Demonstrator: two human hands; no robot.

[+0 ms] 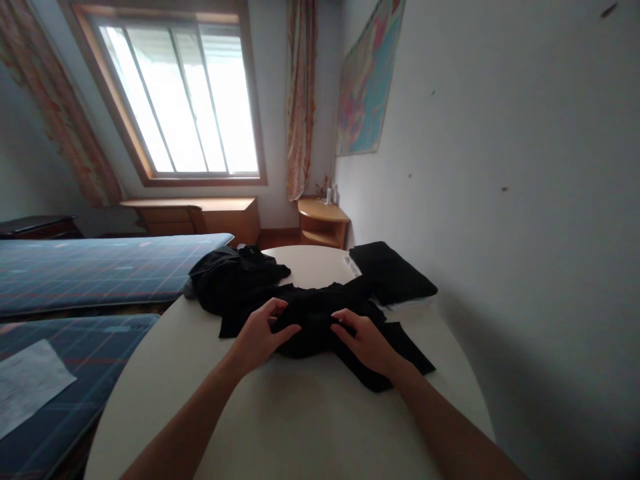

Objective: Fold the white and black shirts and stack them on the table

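A black long-sleeved garment (310,333) lies bunched across a round, off-white table (285,413). My left hand (263,333) grips its left side, with the thumb on top of the cloth and the fingertips partly lost in the folds. On the other side, my right hand (364,340) pinches the cloth between thumb and fingers. One sleeve stretches out beneath and beyond my right wrist. Dark folds run together, so the garment's exact outline is hard to make out.
A heap of black clothing (225,273) sits at the table's back left. Folded black cloth (393,270) lies on something white at the back right, near the wall (525,267). Blue plaid mattresses (100,273) are at the left, one bearing a paper sheet (33,383).
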